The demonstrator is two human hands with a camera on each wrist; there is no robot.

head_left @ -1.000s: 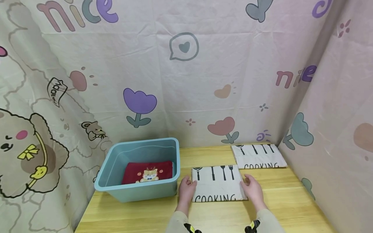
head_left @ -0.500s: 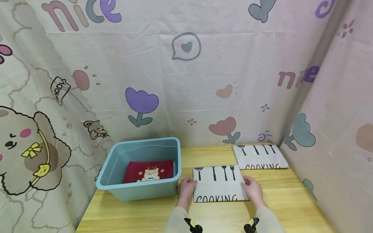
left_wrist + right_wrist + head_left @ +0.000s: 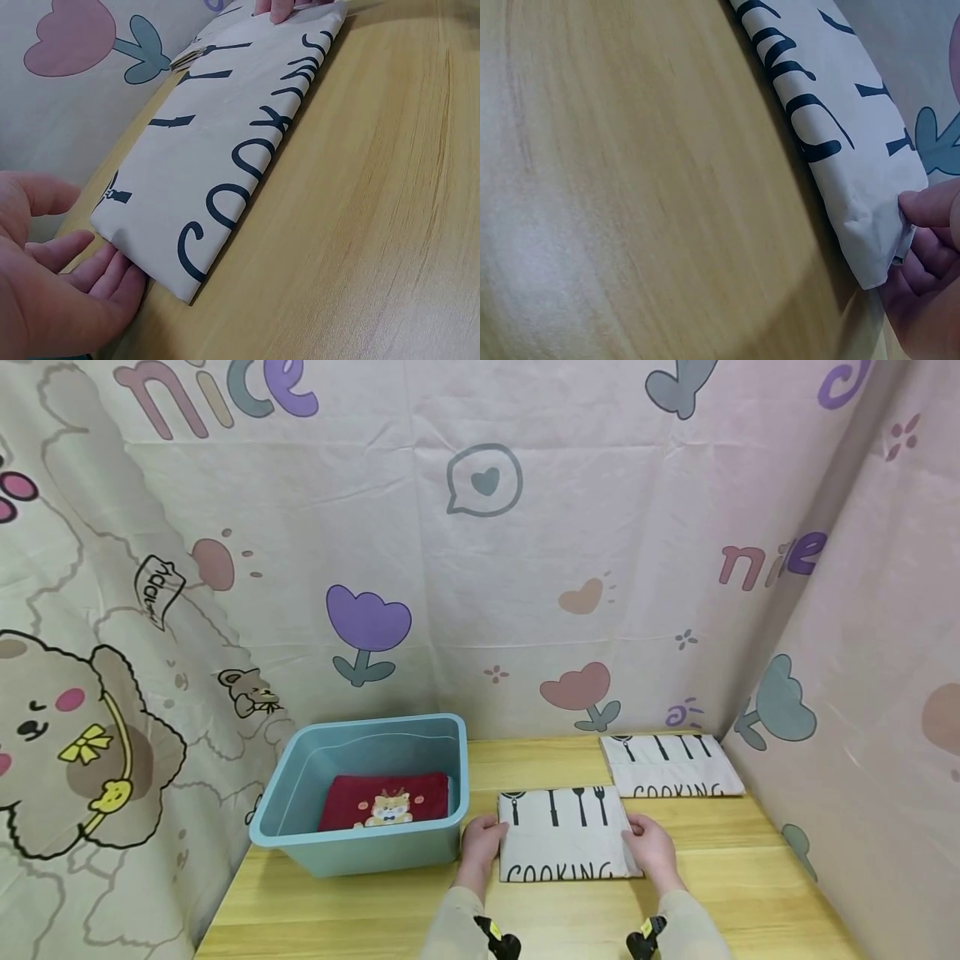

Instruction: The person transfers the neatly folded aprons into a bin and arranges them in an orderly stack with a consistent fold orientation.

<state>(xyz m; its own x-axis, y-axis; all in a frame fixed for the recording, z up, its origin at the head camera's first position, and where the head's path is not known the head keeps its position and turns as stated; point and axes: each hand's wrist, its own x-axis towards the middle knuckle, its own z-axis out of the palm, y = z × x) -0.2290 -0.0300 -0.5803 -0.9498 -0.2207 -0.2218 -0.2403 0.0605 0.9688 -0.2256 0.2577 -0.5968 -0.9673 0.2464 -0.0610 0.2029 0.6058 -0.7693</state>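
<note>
A folded white cloth (image 3: 566,839) printed with dark utensils and the word COOKING lies flat on the wooden table, between both hands. At its left edge, my left hand (image 3: 480,847) touches the side with loosely bent fingers (image 3: 112,281); the left wrist view shows the uppermost digit held apart from the fabric. My right hand (image 3: 651,850) pinches the right edge, thumb (image 3: 926,204) on top and the other fingers bent below. Slight creases show in the cloth (image 3: 859,214) there. The fingertips beneath the edge are hidden.
A blue plastic bin (image 3: 360,852) stands just left of the left hand, with a folded red cloth (image 3: 348,802) bearing a cartoon animal inside. Another folded COOKING cloth (image 3: 671,767) lies behind to the right. A printed curtain (image 3: 480,585) hangs behind the table (image 3: 375,918).
The head view has shifted slightly, so the scene sits a little further right. Both hands stay at the cloth's sides; the right fingertips look closer in on its edge.
</note>
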